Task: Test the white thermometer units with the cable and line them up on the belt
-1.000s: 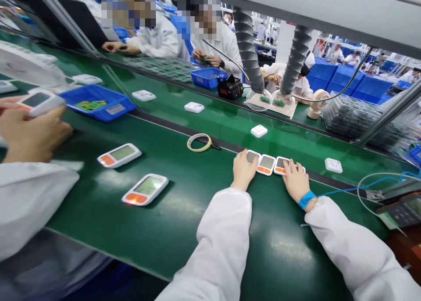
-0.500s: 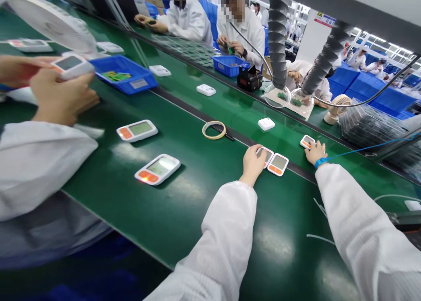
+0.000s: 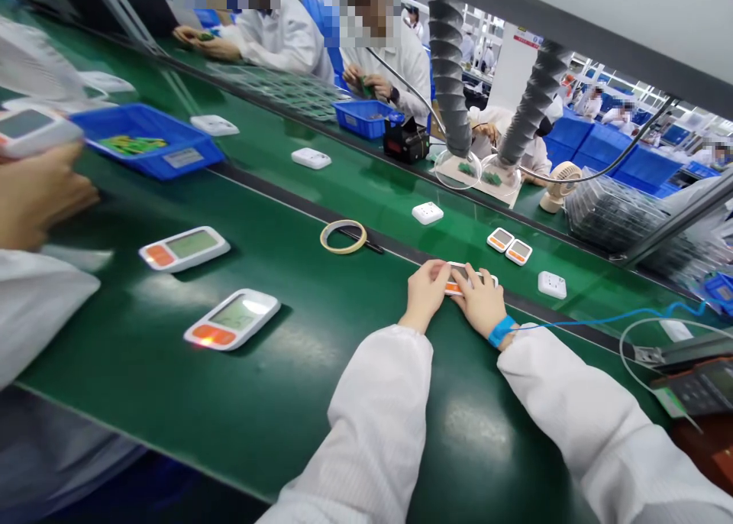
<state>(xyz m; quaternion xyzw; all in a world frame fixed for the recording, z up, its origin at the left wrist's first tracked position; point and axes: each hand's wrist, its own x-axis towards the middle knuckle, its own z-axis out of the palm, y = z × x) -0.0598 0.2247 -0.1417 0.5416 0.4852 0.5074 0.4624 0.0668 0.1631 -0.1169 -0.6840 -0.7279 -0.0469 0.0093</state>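
My left hand has its fingers closed on the left edge of a white device with a grey screen and orange buttons. Over that device's right side lies my right hand, a blue band at its wrist, its fingers spread across it and a second white device beside it, mostly covered. Both devices are on the dark strip of the green bench. Farther back, two similar devices sit side by side on the green belt.
A tape roll lies left of my hands. Two larger devices rest on the near bench. A blue tray holds green parts. At far left, a co-worker's hand holds a device. White units stand on the belt.
My right hand has left the device on the belt and come back beside my left hand, onto the pair of devices. Two devices now show together on the belt. The view has shifted right.
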